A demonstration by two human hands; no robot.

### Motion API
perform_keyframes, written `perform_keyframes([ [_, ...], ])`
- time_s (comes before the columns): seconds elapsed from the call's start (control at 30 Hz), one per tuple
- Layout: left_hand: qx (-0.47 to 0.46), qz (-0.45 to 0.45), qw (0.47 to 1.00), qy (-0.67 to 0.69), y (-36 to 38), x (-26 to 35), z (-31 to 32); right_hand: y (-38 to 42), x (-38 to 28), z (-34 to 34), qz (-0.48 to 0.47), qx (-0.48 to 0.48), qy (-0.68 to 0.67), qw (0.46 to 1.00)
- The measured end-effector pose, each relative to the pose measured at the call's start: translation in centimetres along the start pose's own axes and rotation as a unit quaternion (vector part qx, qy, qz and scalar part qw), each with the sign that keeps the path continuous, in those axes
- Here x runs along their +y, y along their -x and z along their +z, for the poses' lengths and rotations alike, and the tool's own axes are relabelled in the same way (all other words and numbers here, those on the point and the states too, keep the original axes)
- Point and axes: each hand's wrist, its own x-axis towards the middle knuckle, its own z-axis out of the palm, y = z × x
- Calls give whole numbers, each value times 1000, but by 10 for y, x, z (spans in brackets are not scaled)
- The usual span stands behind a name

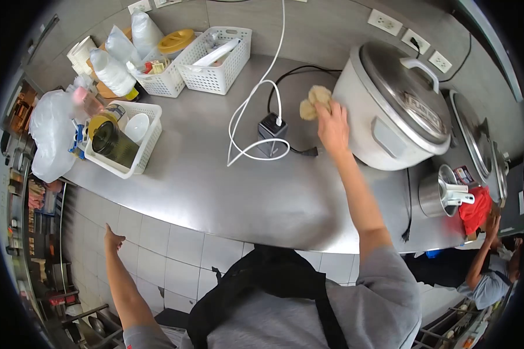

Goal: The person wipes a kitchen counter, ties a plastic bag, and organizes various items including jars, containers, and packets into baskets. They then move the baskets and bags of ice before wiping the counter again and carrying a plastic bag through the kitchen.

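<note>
My right hand (333, 127) is closed on a crumpled beige cloth (315, 102), pressed to the steel counter (209, 192) just left of a large white rice cooker (384, 110) with a metal lid. Out over the tiled floor, away from the counter, hangs my left hand (114, 238). One of its fingers is stretched out, and nothing shows in it. Left of the cloth stands a black charger block (271, 132) with a white cable (234, 125) looped around it. A black cord with a plug (310, 152) lies beside the block.
White baskets (215, 78) with bottles and containers fill the counter's left end, beside a plastic bag (52, 136). Metal pots (434, 195) and a red cloth (476, 209) sit at the right. Another person (486, 279) works at the far right. Outlets (385, 22) line the wall.
</note>
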Motion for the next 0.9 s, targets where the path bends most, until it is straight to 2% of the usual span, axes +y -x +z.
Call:
perform_keyframes([
  [0.07,6,-16,1000,13,-5,-2,-7,-43,17,45,3,-8,7,1000],
  [0.17,8,-47,999,7,12,8,-25,-83,55,130,14,-227,117,967],
  [0.2,159,98,981,-53,9,8,-25,-83,81,205,155,-337,27,928],
  [0.23,301,240,916,-111,-6,-3,-25,-75,68,195,130,-292,6,948],
  [0.27,382,299,866,-122,0,12,-34,-66,50,177,106,-245,-15,963],
  [0.3,463,346,804,-138,4,26,-42,-68,44,159,90,-276,-33,956],
  [0.33,493,317,802,-112,58,76,-58,-71,40,140,73,-308,-50,947],
  [0.37,461,344,817,-23,92,110,-66,-69,38,129,54,-339,-66,937],
  [0.43,385,385,823,158,135,165,-72,-34,50,130,15,-244,-76,967],
  [0.47,345,432,812,189,138,187,-65,-18,56,124,-8,-193,-80,978],
  [0.5,307,474,796,220,141,208,-60,-4,58,107,17,-205,-102,973],
  [0.53,257,526,787,192,152,236,-59,13,56,88,42,-215,-128,967],
  [0.57,197,561,769,236,157,263,-50,30,48,70,65,-181,-161,968],
  [0.6,154,591,743,275,160,287,-38,49,49,59,105,-201,-154,962],
  [0.63,56,605,730,313,162,312,-30,68,44,46,109,-153,-120,975],
  [0.7,23,615,735,285,158,357,-7,91,45,13,164,-202,-115,959],
  [0.73,-47,598,739,306,160,382,2,109,48,3,192,-170,-97,962],
  [0.8,54,690,673,262,128,435,40,144,55,-21,245,-124,-50,960],
  [0.87,91,638,716,269,121,478,66,173,53,-48,289,-120,-15,950],
  [0.9,146,641,720,221,109,494,71,181,50,-63,304,-126,-8,944],
])
